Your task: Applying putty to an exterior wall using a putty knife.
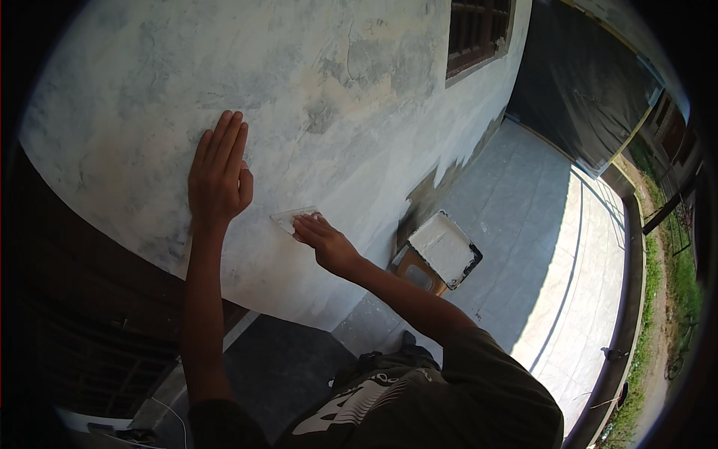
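Note:
My left hand (218, 172) lies flat against the patchy white and grey wall (299, 75), its fingers stretched upward and the thumb close beside them. Lower down and to the right, my right hand (327, 243) grips a thin, whitish flat spreader (293, 218) and presses it to the wall. White smears show on the fingers of that hand. Part of the spreader is hidden under them, so its full shape cannot be made out. Grey patches and thin cracks mark the wall above both hands.
A black-rimmed tray (447, 247) coated with white paste rests on a brown box (416, 271) to the right. A barred window (479, 34) sits high in the wall. Dark sheeting (583, 75) hangs at the far end of the tiled floor (501, 202). A low ledge (627, 299) edges the floor.

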`<state>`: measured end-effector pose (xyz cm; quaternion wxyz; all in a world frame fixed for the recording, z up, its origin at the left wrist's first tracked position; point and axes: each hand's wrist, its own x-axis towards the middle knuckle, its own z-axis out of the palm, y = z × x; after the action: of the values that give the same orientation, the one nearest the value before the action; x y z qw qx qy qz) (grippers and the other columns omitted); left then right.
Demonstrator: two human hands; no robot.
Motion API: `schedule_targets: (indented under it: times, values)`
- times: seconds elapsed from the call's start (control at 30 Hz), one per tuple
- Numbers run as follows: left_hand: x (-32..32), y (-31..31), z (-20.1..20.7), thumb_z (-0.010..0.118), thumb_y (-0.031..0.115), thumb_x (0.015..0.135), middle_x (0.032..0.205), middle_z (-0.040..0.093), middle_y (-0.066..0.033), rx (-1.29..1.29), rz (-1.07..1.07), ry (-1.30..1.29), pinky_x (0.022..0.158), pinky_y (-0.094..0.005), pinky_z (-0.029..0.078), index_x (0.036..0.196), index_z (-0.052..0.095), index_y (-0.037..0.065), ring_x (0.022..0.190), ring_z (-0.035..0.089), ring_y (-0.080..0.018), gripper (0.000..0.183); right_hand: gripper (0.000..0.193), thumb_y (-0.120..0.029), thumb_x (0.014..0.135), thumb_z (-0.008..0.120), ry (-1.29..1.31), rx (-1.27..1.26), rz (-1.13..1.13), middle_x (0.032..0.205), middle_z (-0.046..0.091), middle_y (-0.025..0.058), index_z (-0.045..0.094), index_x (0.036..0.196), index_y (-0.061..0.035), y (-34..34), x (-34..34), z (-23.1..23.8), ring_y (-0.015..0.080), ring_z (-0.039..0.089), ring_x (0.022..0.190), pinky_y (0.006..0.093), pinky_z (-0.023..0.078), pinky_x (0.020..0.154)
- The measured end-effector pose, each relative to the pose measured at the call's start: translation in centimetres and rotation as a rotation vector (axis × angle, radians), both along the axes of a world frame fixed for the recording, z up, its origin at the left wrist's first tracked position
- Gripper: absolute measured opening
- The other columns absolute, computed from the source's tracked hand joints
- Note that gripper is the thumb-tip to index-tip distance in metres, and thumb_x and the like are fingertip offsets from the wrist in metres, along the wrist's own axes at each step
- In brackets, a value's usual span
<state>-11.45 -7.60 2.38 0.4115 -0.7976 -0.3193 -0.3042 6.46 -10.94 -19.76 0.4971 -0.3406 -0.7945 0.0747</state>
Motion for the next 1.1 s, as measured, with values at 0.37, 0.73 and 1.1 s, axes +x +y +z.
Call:
schedule_targets:
  times: [0.37, 0.73, 1.1]
  values:
    - [-0.3, -0.1, -0.2, 0.047, 0.005, 0.082, 0.148, 0.053, -0.0129, -0.003, 0.005, 0.01, 0.119, -0.0429, 0.033, 0.133, 0.058, -0.003, 0.142, 0.045, -0.0246, 0.053, 0.035, 0.007, 0.092, 0.053, 0.662, 0.051, -0.425, 0.106, 0.07, 0.0269, 0.063, 0.125, 0.0048, 7.2, 8.3, 10.8, 0.0379, 0.071, 0.098, 0.0384, 0.055, 0.084]
    - [-0.2, 0.0, -0.2, 0.046, 0.004, 0.081, 0.147, 0.054, -0.0134, 0.011, -0.004, 0.017, 0.118, -0.0443, 0.034, 0.132, 0.06, -0.004, 0.142, 0.046, -0.0261, 0.053, 0.03, 0.005, 0.09, 0.062, 0.574, 0.273, -0.419, 0.104, 0.073, 0.0197, 0.07, 0.118, -0.001, 8.1, 4.1, 16.0, 0.029, 0.074, 0.096, 0.0311, 0.057, 0.079]
    - [0.4, 0.1, 0.2, 0.045, 0.003, 0.082, 0.146, 0.055, -0.0148, 0.006, -0.057, 0.023, 0.117, -0.0457, 0.035, 0.133, 0.059, -0.005, 0.141, 0.046, -0.028, 0.054, 0.031, 0.005, 0.091, 0.06, 0.125, -0.28, 0.275, 0.11, 0.073, 0.0178, 0.068, 0.12, -0.0022, -0.8, 1.9, 2.3, 0.0356, 0.071, 0.099, 0.0387, 0.057, 0.088]
